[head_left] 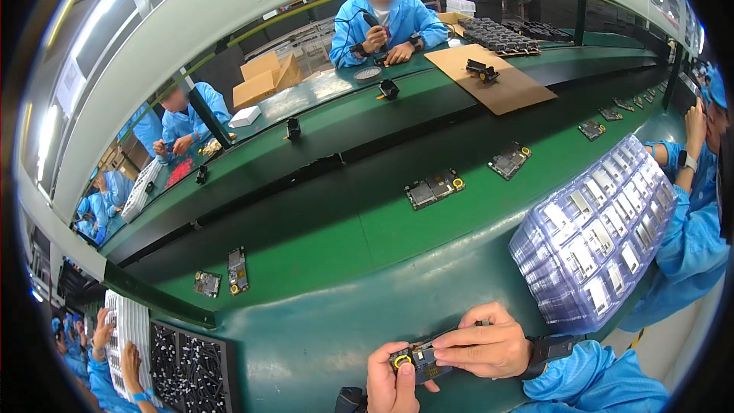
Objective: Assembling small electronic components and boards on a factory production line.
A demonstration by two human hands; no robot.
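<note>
Near the lower edge, a small dark circuit board with a yellow ring at its left end is held just above the green bench. My left hand pinches that end, thumb in front beside the ring. My right hand closes over the other end, its fingertips pressed on the board's upper face. A silvery patch shows beside the right fingertips; whether it is a separate part I cannot tell. The right fingers hide much of the board's right side. Dark bands circle both wrists.
A stack of clear plastic trays with silvery plates stands at right. Several similar boards lie along the green belt. At lower left is a black box of small dark parts. Co-workers in blue sit across and on both sides.
</note>
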